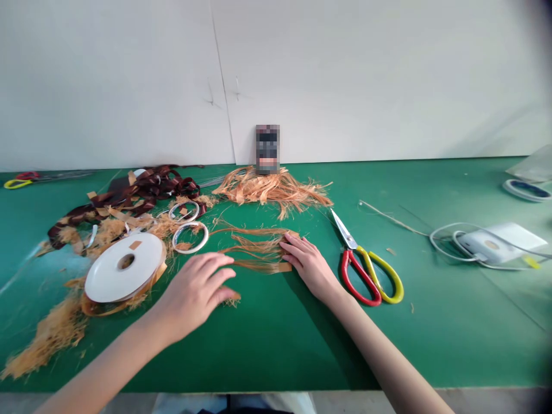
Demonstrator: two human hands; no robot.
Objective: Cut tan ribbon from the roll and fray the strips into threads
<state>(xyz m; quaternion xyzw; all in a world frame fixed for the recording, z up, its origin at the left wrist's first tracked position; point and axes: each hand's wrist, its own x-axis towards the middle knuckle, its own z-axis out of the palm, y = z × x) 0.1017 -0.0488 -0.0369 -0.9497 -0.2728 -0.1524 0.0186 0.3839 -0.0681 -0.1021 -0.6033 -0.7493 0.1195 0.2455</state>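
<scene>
Several frayed orange-brown ribbon strips [256, 248] lie side by side on the green table, their loose threads stretching to the left. My right hand [308, 261] rests flat with fingers extended over the strips' right ends, pressing on them. At the left, my left hand [200, 284] hovers by the thread ends, thumb and fingers apart. Under its thumb shows a small tuft of fibre [230, 299]; whether they touch is unclear. Just right of my right hand lie scissors [356, 253] with one red and one yellow handle, blades pointing away.
A white ribbon spool [125, 267], tape rings [190, 237], fibre scraps [47, 339] and dark brown ribbon [150, 187] crowd the left. Behind, a pile of frayed strips [267, 190] lies before a blurred dark box [268, 149]. A white device [502, 241] with a cable sits right.
</scene>
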